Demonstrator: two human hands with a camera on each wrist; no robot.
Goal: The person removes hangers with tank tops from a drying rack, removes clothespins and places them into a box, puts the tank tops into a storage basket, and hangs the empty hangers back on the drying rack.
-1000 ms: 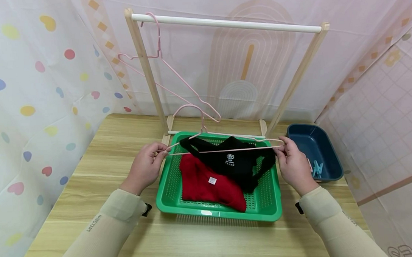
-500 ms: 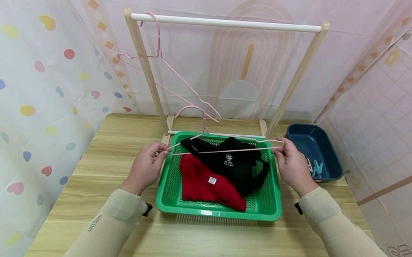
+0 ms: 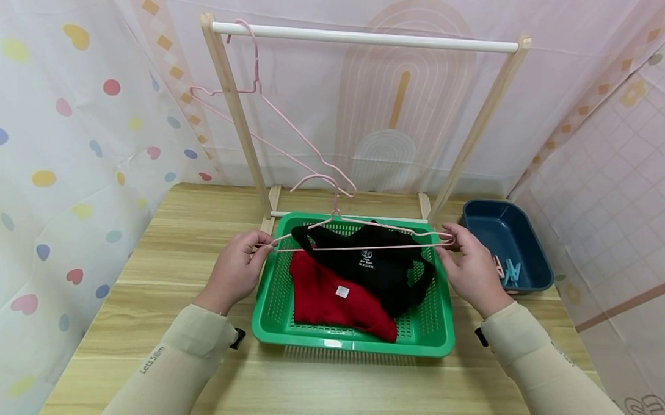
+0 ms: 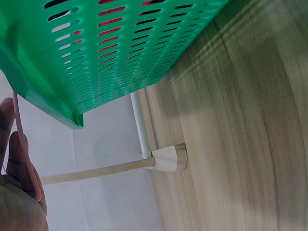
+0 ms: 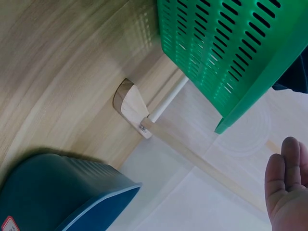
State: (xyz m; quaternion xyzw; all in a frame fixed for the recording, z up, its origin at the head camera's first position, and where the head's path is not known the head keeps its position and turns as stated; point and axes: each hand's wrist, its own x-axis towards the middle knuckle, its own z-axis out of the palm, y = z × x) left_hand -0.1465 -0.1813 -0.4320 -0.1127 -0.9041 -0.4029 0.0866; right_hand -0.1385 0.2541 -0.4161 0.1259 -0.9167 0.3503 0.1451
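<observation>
A pink clothes hanger (image 3: 389, 247) spans the green basket (image 3: 337, 351) in the head view, its hook up and leaning back. Its left end is pinched by my left hand (image 3: 241, 262); the left wrist view shows the pink wire (image 4: 24, 144) against those fingers. My right hand (image 3: 469, 264) holds the right end between thumb and fingers. Beneath the hanger lies a black strappy top (image 3: 390, 285) with white print. Its left strap meets the hanger's left arm; whether it loops around cannot be told. The right strap lies loose in the basket. A red garment (image 3: 336, 311) with a white tag lies beside it.
Behind the basket stands a rack with a white rail (image 3: 365, 37) and wooden posts. Another pink hanger (image 3: 302, 135) hangs at the rail's left end. A dark blue tub (image 3: 489, 217) with clothespins (image 3: 512, 271) stands right on the wooden table (image 3: 317, 397).
The right strap of the black top has dropped from my right hand into the basket. The hanger's hook has shifted right and slightly down; its right end has come slightly lower.
</observation>
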